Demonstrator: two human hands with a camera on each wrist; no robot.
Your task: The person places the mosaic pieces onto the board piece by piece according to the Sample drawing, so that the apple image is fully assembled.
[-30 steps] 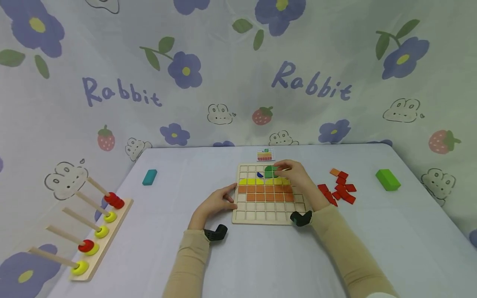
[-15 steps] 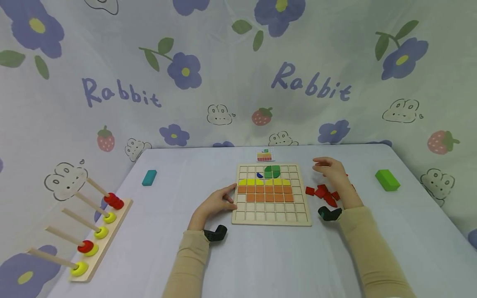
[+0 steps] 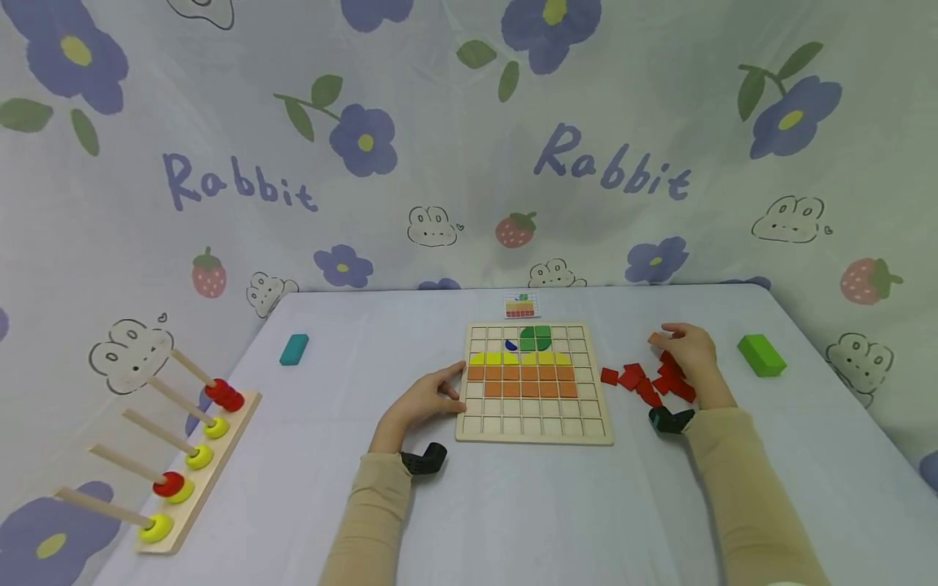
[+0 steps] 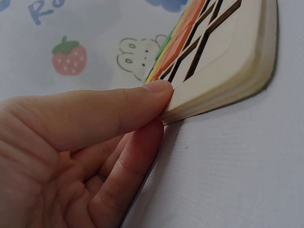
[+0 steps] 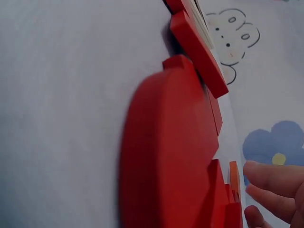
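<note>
In the head view, my left hand (image 3: 425,403) is at the left edge of a wooden grid board (image 3: 535,427). The left wrist view shows the thumb (image 4: 152,92) on the board's rim, with a finger close under it. The board bears rows of yellow tiles (image 3: 520,358) and orange tiles (image 3: 531,381), a green rounded shape (image 3: 536,338) and a small blue half-round piece (image 3: 510,345). My right hand (image 3: 692,354) reaches over a loose pile of red tiles (image 3: 648,391), fingertips beside an orange tile (image 5: 234,178); no tile shows between them.
Behind the board lies a small pattern card (image 3: 522,305). A lime green block (image 3: 762,355) lies far right and a teal block (image 3: 295,349) far left. At the left edge stands a wooden peg rack (image 3: 212,480) with red and yellow rings.
My right hand has left the green shape on the board and moved right to the loose tiles. Some red tiles now lie nearer the board. The left hand keeps its place.
</note>
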